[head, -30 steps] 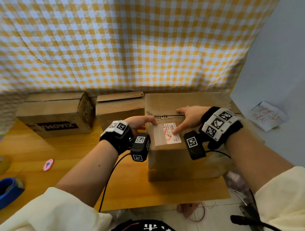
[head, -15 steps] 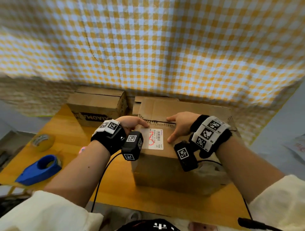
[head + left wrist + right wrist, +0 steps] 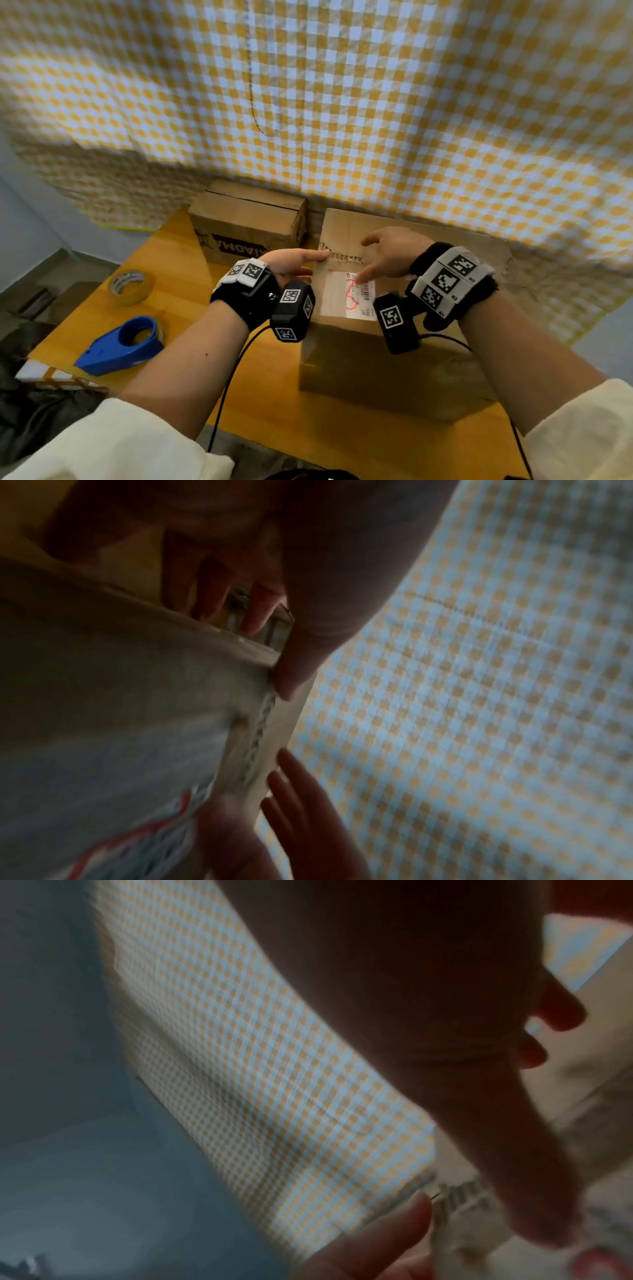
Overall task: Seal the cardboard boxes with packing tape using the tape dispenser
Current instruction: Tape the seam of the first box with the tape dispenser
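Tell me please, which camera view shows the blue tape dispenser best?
The head view. There the blue tape dispenser lies whole and untouched on the wooden table, near a loose tape roll. The left wrist and right wrist views show only fingers, the box top and checked cloth; the dispenser is not in them.

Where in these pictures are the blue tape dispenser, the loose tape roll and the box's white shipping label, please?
blue tape dispenser [image 3: 118, 347]: head view, on its flat blue body.
loose tape roll [image 3: 131, 287]: head view, on the roll's outer side.
white shipping label [image 3: 337, 299]: head view, on the label's blank left part.
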